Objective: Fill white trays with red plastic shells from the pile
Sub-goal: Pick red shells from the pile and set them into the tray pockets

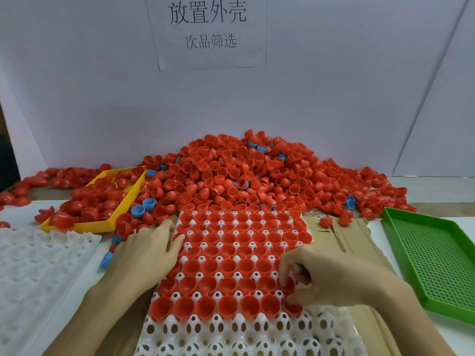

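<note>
A big pile of red plastic shells [231,173] lies against the back wall, with a few blue ones mixed in. In front of it a white tray [231,332] holds rows of red shells, open side up; its nearest rows are bare. My left hand [146,250] rests flat on the tray's left edge, its thumb touching a red shell there. My right hand [326,273] is at the tray's right side, fingers pinched on a red shell [286,285] at a cell in the right column.
A yellow tray [77,227] with red shells stands at the left. A second white tray [38,258] lies at the near left. A green perforated tray [437,260] sits at the right. Cardboard [347,237] lies under the filled tray. Blue shells [142,208] lie near the yellow tray.
</note>
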Action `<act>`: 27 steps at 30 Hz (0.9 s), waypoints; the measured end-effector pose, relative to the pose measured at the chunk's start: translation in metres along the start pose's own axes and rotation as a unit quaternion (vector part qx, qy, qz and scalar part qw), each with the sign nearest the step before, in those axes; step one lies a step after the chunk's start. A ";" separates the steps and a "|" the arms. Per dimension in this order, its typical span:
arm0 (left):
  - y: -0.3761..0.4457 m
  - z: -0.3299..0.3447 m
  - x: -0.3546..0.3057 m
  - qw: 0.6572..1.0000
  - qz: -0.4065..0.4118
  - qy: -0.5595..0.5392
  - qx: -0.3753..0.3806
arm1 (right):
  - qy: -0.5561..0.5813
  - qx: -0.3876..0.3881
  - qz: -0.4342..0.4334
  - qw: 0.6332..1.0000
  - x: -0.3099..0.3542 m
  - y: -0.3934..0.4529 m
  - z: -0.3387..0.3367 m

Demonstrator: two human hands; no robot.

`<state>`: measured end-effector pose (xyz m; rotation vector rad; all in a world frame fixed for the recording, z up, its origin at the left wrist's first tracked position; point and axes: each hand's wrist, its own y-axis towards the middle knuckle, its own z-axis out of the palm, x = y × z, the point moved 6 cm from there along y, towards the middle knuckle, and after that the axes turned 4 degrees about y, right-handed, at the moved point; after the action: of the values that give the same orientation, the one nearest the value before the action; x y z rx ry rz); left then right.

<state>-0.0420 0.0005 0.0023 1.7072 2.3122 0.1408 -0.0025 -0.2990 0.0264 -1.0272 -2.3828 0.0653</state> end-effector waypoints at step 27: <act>0.012 0.015 0.003 0.968 0.015 -0.249 0.004 | 0.067 -0.001 -0.020 0.998 -0.025 0.011 -0.006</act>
<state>-0.0275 0.0054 -0.0099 1.5598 1.9152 -0.2657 0.0219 -0.3093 0.0174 -0.9550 -2.2807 -0.0197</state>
